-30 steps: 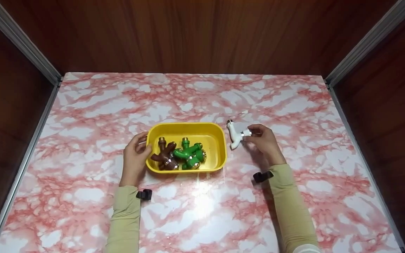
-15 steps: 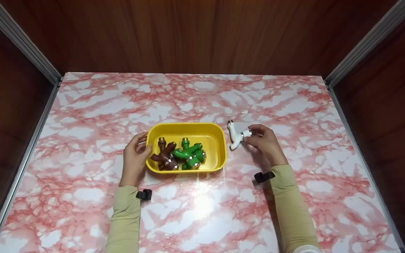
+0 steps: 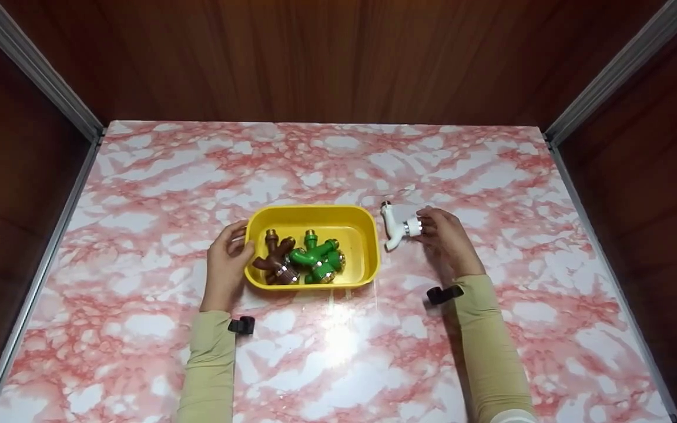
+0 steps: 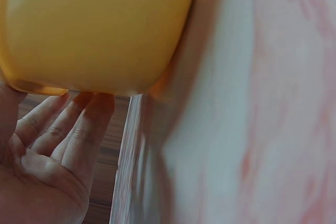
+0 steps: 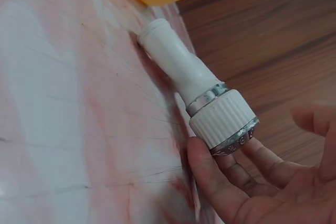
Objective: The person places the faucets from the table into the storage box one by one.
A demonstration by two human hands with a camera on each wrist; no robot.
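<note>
A yellow plastic tub (image 3: 356, 235) stands on the marbled table. Brown taps (image 3: 277, 261) lie in its left part, and green taps (image 3: 315, 257) lie beside them. My left hand (image 3: 227, 264) holds the tub's left end, thumb at the rim and fingers against the outer wall (image 4: 94, 30). Right of the tub, a white tap (image 3: 393, 226) lies on the table, its ribbed knob (image 5: 223, 119) toward my right hand (image 3: 447, 238). The right fingertips rest right at the knob's end, while the thumb stands away from it in the right wrist view.
The pink-and-white table (image 3: 338, 158) is bounded by a dark wooden panel (image 3: 338, 64) at the back and more panels at both sides. Metal rails (image 3: 50, 88) run along the corners. A black wrist strap (image 3: 444, 294) sits on each sleeve.
My right thumb has let go of the white tap's knob, and the hand has drawn slightly right. The tap has shifted very slightly right; my left hand and the tub have stayed nearly still.
</note>
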